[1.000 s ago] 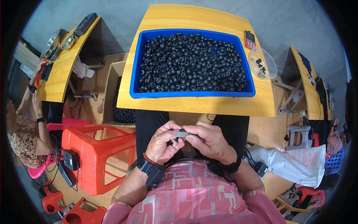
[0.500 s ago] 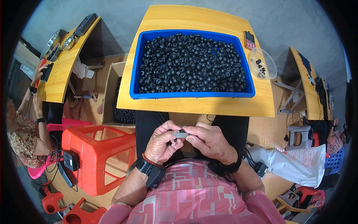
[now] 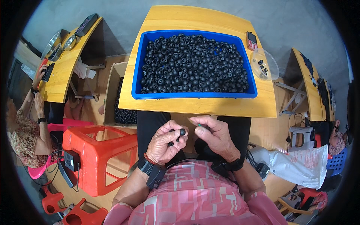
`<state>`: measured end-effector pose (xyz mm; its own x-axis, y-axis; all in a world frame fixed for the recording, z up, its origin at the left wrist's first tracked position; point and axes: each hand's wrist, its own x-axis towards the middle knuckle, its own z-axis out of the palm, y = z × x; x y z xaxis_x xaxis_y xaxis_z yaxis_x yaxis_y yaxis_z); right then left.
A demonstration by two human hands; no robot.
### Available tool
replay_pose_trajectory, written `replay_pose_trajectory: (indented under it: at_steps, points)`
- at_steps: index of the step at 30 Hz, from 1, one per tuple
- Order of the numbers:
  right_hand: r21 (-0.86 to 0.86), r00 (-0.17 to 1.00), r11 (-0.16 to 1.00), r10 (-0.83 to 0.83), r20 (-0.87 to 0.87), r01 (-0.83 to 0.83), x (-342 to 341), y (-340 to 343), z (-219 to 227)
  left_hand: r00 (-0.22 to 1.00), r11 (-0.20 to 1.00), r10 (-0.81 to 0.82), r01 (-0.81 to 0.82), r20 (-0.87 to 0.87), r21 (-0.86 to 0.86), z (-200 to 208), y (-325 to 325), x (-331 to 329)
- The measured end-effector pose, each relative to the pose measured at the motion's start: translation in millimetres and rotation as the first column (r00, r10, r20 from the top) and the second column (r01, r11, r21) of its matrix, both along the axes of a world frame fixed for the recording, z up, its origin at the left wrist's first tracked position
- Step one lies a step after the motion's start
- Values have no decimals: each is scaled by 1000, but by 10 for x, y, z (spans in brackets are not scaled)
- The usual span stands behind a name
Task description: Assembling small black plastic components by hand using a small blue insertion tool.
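In front of my lap, my left hand (image 3: 167, 141) pinches a small black ball-shaped piece (image 3: 182, 132) between thumb and fingertips. More black shows lower in the same palm, partly covered by the fingers. To its right, a little apart, my right hand (image 3: 214, 135) is closed on a small thin object with a green part (image 3: 199, 125); most of it is hidden by thumb and forefinger. Beyond both hands, a blue tray (image 3: 195, 95) on the table holds a great heap of similar black pieces with round holes.
The yellow wooden table (image 3: 172, 106) also carries a clear plastic bowl (image 3: 273, 66) with a few black pieces and a phone (image 3: 251, 40). A cardboard box (image 3: 111, 95) and a red stool (image 3: 92, 161) stand left. Another person (image 3: 32, 138) works at a side table.
My right hand has drawn away to the right from the left one. The flat grey object held across the black piece no longer shows there, and the piece's rounded end is exposed.
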<state>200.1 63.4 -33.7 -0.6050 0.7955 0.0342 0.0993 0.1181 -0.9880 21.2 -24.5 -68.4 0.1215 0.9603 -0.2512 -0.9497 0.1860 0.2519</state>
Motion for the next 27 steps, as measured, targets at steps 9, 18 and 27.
replay_pose_trajectory:
  at_steps: [9, 18, 27]
  points:
    - [-90, 996, 994, 69, 58, -63, -40, -80, 44, 992, 996, -65, 57, -111, -75, -10, -15, 19]
    - [-356, 996, 931, 84, 3, -77, -49, -25, -42, 984, 992, -110, 99, -144, -79, -67, -24, 44]
    - [-246, 994, 969, 8, 110, 20, -37, -56, -162, 981, 979, 189, -184, -46, 85, 194, 2, -101]
